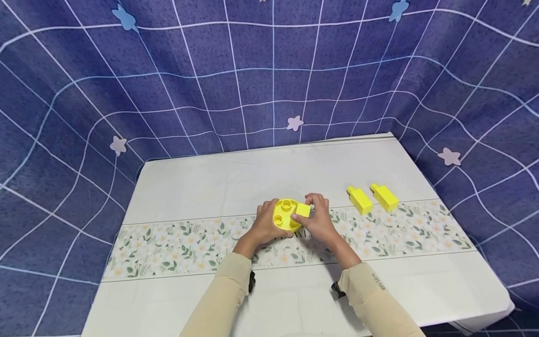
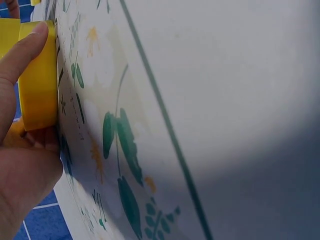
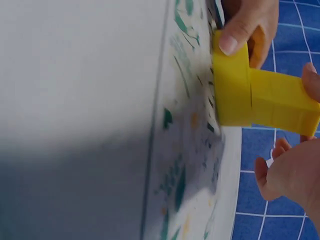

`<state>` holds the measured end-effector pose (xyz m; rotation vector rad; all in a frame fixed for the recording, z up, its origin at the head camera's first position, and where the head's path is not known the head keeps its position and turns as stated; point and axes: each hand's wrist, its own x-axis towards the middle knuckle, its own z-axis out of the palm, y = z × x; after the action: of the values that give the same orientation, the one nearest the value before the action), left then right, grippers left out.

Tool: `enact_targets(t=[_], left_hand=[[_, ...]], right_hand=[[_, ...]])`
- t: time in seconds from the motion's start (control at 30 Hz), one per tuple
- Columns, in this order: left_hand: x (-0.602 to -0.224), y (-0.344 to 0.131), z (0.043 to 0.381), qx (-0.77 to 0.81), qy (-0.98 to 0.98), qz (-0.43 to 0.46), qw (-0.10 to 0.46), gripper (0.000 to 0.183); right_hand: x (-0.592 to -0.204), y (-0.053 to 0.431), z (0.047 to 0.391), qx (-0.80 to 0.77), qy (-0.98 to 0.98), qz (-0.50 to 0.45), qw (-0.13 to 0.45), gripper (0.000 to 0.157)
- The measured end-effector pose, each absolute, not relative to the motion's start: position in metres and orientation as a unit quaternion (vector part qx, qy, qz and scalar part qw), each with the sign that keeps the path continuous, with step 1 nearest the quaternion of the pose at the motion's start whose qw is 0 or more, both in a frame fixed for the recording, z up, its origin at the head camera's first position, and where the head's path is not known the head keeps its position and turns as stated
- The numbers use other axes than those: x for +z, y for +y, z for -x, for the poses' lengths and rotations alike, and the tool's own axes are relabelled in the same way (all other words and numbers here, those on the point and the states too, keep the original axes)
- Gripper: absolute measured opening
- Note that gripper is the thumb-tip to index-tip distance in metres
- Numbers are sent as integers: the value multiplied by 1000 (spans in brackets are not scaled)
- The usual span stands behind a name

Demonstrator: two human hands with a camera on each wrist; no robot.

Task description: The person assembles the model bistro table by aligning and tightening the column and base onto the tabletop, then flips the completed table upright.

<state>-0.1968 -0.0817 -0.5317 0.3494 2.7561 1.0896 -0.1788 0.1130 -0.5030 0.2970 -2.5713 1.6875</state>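
Block upright on right side of round base, long axis rising from tabletop; my right hand, nearer, pinches it. My left hand grips base's left side. Fully seated? Can't tell.

Both hands hold a round yellow base and block (two more blocks nearby).
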Motion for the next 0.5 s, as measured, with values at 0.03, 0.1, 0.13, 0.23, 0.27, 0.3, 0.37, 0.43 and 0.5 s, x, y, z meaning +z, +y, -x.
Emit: enact_targets(t=[0.03,0.1,0.13,0.23,0.27,0.3,0.37,0.43,0.5], left_hand=[[-531,-82,196,364,920,-119,77,113],[-531,-82,196,364,920,-122,76,113],[-530,-82,196,365,920,-124,76,112],[-531,-82,195,368,918,-129,68,112],[-531,-82,195,366,919,-130,67,112],[-532,-82,196,364,920,-131,65,112],[-533,-82,196,362,920,-133,64,111],[-533,-82,197,359,922,-134,64,111],[-532,-82,197,357,922,-134,66,112]], right_hand=[[-504,112,178,544,-833,-96,37,45],[-508,109,177,539,-836,-90,58,47],[-509,107,177,535,-837,-88,68,47],[-513,102,173,528,-841,-75,92,48],[-514,101,172,528,-841,-70,99,48],[-514,99,170,526,-841,-65,106,48],[-514,97,167,525,-840,-57,121,48],[-514,95,165,521,-840,-54,139,48],[-515,93,164,512,-843,-54,155,48]])
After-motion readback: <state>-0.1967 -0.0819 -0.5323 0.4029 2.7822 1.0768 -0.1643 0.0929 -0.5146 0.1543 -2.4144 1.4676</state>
